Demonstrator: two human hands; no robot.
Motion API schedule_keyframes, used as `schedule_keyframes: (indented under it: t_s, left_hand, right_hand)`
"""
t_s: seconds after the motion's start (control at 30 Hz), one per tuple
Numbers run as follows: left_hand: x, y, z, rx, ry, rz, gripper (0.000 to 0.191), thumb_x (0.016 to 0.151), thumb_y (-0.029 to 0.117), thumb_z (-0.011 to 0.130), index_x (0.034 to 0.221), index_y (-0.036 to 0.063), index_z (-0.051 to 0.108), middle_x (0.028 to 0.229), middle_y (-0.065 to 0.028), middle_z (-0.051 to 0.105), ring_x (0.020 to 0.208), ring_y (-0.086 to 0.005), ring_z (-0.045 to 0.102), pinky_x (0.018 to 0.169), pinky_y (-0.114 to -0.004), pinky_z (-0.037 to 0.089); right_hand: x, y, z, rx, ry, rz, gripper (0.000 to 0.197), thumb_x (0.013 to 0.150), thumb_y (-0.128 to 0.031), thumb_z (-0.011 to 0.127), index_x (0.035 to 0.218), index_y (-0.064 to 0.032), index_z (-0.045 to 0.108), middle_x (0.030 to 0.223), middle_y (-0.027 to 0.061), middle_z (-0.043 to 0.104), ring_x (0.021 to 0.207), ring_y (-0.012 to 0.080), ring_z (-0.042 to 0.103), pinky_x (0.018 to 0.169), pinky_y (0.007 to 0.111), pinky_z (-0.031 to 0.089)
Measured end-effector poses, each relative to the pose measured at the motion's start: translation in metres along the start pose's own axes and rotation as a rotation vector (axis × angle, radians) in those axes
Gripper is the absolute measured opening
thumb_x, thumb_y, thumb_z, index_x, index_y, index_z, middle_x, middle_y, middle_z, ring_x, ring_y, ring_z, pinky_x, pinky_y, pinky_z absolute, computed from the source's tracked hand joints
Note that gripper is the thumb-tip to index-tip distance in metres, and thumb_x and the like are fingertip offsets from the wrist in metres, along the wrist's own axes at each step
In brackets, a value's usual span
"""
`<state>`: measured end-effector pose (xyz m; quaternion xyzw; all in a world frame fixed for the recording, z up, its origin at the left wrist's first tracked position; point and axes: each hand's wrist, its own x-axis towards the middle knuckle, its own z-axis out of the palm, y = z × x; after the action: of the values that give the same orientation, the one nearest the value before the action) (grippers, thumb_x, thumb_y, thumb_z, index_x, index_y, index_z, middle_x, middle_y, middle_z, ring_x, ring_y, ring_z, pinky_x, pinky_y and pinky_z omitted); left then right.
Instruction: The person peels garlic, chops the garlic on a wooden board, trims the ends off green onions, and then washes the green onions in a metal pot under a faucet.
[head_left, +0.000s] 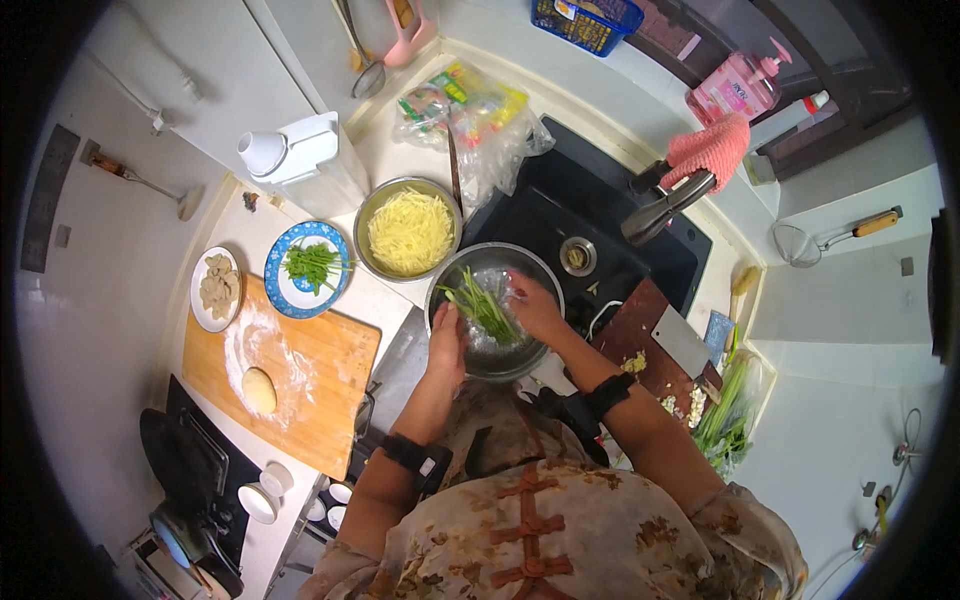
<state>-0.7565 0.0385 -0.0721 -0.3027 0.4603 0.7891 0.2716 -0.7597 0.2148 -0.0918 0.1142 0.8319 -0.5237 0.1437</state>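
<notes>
Both hands are over a metal bowl (551, 341) of water at the front edge of the sink. A small bunch of green leafy stalks (484, 309) lies in the water, pale ends toward the upper left. My left hand (448, 345) is over the bowl's left side, its fingertips by the stalk ends; its grip is partly hidden. My right hand (534, 306) dips into the water right of the stalks, its fingers blurred. Beside this bowl, another metal bowl (360, 251) holds pale yellow shreds (411, 231).
A cleaver (681, 343) rests on a dark chopping board (630, 319) with chopped bits, right of the black sink (536, 191). The faucet (667, 210) reaches over the sink. Leftward are a blue-rimmed plate (274, 289) of greens and a floured wooden board (322, 397) bearing dough (259, 391).
</notes>
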Motion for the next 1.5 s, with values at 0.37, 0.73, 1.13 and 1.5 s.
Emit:
schedule_keyframes:
  t_s: [0.37,0.73,1.13,1.5]
  left_hand:
    - [0.019,-0.013,-0.015,0.02,-0.009,-0.052,0.057,0.09,0.043,0.034,0.135,0.01,0.023,0.141,-0.0074,0.024,0.13,-0.0242,0.021,0.102,-0.042,0.018]
    - [0.021,-0.025,-0.01,-0.25,-0.272,-0.179,0.051,0.09,0.05,0.028,0.116,0.0098,0.045,0.117,-0.0051,0.048,0.111,-0.0214,0.042,0.094,-0.039,0.029]
    - [-0.002,0.015,-0.051,0.439,-0.126,0.503,0.03,0.085,0.016,0.056,0.111,0.0047,0.048,0.098,-0.0039,0.055,0.08,-0.0095,0.052,0.072,-0.023,0.041]
    - [-0.006,0.0,-0.051,0.539,0.034,0.025,0.034,0.077,0.02,0.063,0.106,0.0115,0.047,0.088,-0.0041,0.059,0.07,-0.0146,0.058,0.051,-0.028,0.049]
  right_hand:
    - [0.004,0.017,0.028,-0.035,0.245,-0.025,0.037,0.076,-0.011,0.053,0.113,-0.006,0.052,0.106,0.0176,0.053,0.092,0.0294,0.054,0.079,0.034,0.043]
    - [0.002,0.012,0.06,-0.02,0.23,-0.132,0.04,0.074,-0.029,0.061,0.096,0.0029,0.053,0.068,0.0127,0.058,0.067,0.0299,0.059,0.065,0.034,0.047]
    - [0.004,-0.027,0.019,0.125,0.17,0.116,0.024,0.079,-0.019,0.054,0.096,-0.0023,0.054,0.08,0.0189,0.06,0.074,0.0315,0.06,0.069,0.041,0.046]
    - [0.017,-0.015,0.053,-0.832,-0.027,-0.26,0.02,0.077,-0.007,0.045,0.095,-0.0075,0.055,0.085,0.0155,0.06,0.082,0.0307,0.059,0.071,0.04,0.046]
